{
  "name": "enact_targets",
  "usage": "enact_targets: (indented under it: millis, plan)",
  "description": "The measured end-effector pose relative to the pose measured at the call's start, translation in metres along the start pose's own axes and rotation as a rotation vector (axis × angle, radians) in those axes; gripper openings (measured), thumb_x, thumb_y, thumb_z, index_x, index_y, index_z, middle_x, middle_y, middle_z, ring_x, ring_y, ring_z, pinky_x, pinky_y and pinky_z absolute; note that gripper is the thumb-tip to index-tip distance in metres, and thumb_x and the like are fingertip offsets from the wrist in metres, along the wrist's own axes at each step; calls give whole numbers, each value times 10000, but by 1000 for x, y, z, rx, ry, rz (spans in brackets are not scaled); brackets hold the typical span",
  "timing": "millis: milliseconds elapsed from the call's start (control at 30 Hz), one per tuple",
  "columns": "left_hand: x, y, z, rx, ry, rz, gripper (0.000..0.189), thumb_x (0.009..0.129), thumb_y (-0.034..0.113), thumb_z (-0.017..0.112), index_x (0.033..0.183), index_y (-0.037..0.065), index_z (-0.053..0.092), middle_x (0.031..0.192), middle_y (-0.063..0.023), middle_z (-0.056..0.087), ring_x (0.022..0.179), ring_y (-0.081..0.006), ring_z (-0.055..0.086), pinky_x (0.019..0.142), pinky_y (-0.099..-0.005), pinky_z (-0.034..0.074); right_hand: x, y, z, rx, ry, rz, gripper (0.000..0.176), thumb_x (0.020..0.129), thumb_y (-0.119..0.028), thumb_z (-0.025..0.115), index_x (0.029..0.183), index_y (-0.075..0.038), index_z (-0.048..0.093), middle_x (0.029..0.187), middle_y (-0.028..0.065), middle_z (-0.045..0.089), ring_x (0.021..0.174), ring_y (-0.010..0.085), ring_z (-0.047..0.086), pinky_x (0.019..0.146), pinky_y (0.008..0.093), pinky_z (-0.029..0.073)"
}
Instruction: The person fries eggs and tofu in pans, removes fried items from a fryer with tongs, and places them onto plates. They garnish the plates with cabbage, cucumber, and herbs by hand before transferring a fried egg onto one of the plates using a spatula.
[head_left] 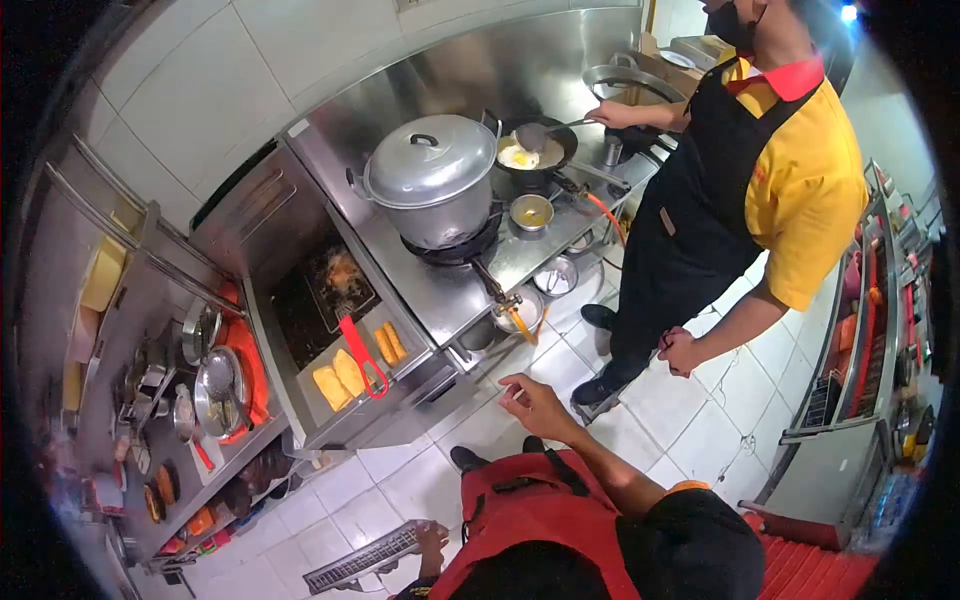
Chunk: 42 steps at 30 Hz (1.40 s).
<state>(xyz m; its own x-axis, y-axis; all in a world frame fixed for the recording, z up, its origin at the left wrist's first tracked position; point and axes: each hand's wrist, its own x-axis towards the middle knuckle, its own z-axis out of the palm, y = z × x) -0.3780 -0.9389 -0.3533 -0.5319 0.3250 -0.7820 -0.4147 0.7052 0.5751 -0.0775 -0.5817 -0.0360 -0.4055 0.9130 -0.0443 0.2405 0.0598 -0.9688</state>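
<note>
My right hand (530, 408) is raised over the tiled floor in front of me. Its fingers are bent and apart, with nothing in them. My left hand (432, 547) hangs low at the bottom, beside the end of a slotted metal grate (365, 557); its fingers are too small and dark to make out. Ahead to the left stands a deep fryer (290, 315) with dark oil. A frying basket with a red handle (362, 358) rests in it, and food (343, 272) bubbles there. Yellow slabs (338, 378) and golden sticks (390, 343) lie on the fryer's front ledge.
A large lidded pot (430, 180) stands on the stove. At right, a co-worker in a black apron (690, 200) holds a ladle (535, 135) over a wok (570, 147) with egg. A small bowl (531, 212) sits nearby. Shelves with utensils line the left; a rack (850, 340) stands right.
</note>
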Motion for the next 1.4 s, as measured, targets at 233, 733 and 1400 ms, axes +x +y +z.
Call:
enact_targets:
  millis: [233, 733, 1400]
  plan:
    - [1, 1, -3, 9, -42, 39, 261, 803, 272, 568, 1028, 254, 438, 841, -20, 552, 698, -246, 589, 506, -359, 472, 2, 8, 0, -33, -1, -18, 311, 835, -160, 591, 1112, -46, 507, 822, 66, 584, 627, 123, 581, 570, 265, 468]
    - [-15, 17, 14, -19, 58, 17, 408, 784, 241, 616, 1120, 220, 385, 737, -26, 551, 552, -196, 562, 467, -317, 464, 3, 5, -4, -20, -34, -24, 297, 845, -164, 580, 1095, -19, 513, 833, 79, 586, 647, 124, 590, 571, 262, 473]
    - [8, 13, 22, -93, -107, 144, 337, 848, 267, 549, 1110, 93, 428, 843, -79, 565, 506, -195, 569, 410, -291, 452, -2, 25, 5, -2, 8, -11, 252, 839, -109, 564, 1077, -36, 523, 778, 44, 571, 665, 91, 545, 597, 257, 451]
